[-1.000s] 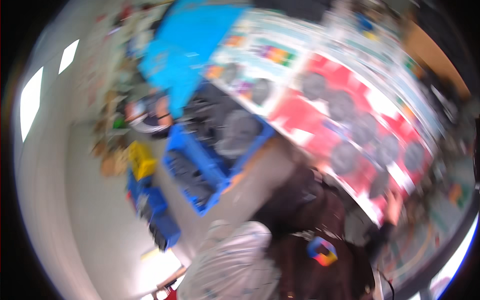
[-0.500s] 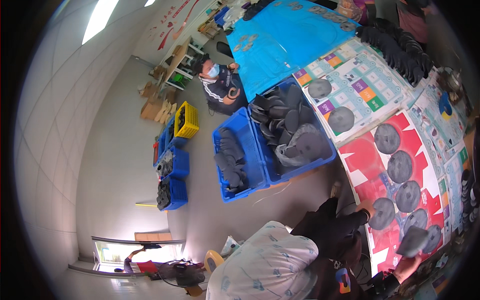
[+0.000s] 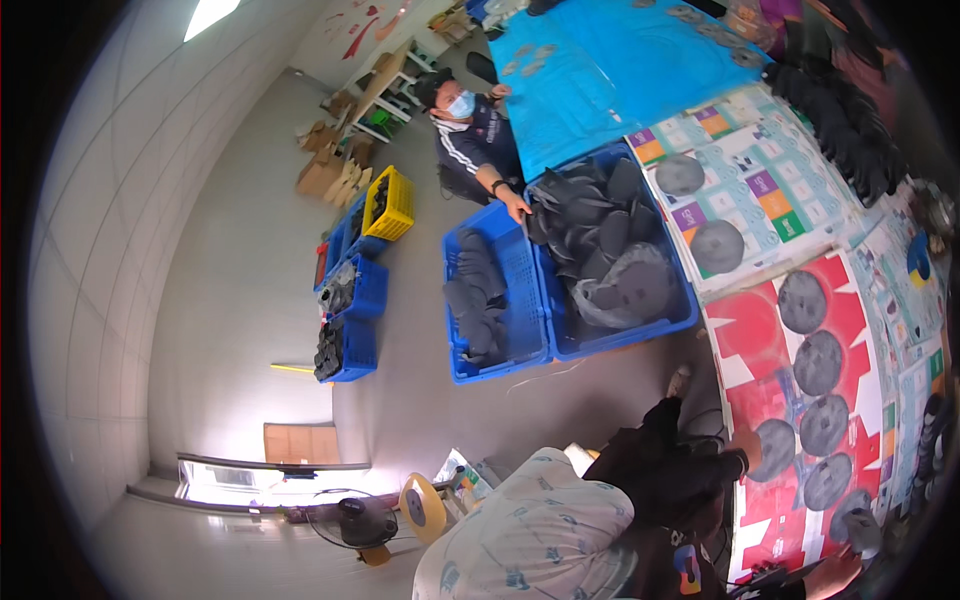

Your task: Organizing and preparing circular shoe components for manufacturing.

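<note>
My left hand [image 3: 745, 450] rests at the left edge of a grey round disc [image 3: 774, 450] lying flat on the red printed sheet [image 3: 750, 515]. How its fingers are set is too small to make out. Low at the right, my right hand [image 3: 836, 572] grips a dark grey flat piece [image 3: 860, 532], tilted over the lowest disc. Above it a column of similar discs lies on the sheet, among them an upper disc [image 3: 802, 302] and a middle disc [image 3: 825, 425]. Both my forearms are in black sleeves.
Two blue crates [image 3: 497, 372] hold dark curved pieces. Across them a masked person [image 3: 470, 145] reaches to the crates' shared rim. Dark pieces [image 3: 840, 125] are heaped along the far right. Beyond the printed sheets lies a blue table cover [image 3: 580, 90]. A fan [image 3: 360, 522] stands lower left.
My right hand has lowered the dark grey piece toward the lowest disc. The masked person has stretched an arm to the crates. My left hand stays by its disc; the whole view has shifted.
</note>
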Demonstrator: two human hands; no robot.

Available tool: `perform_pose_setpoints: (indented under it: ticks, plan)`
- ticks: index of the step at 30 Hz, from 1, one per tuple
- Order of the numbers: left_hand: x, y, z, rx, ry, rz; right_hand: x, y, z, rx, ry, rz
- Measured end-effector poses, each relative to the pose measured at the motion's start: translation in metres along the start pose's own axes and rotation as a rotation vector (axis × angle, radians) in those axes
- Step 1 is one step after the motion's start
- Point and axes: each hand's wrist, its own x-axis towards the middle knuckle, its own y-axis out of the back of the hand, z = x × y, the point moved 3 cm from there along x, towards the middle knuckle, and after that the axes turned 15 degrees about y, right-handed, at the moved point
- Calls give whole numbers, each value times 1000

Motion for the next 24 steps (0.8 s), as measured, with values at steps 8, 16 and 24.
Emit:
perform_pose_setpoints:
  ticks: [8, 16, 24]
  plan:
    - [26, -10, -19, -420, 166, 74, -6, 1, 48, -87, -26, -322]
    - [30, 6, -40, -522, 291, 100, 41, 100, 135, -830, 546, -644]
    - [-6, 65, -10, -644, -181, 94, 41, 124, 144, -754, 429, -491]
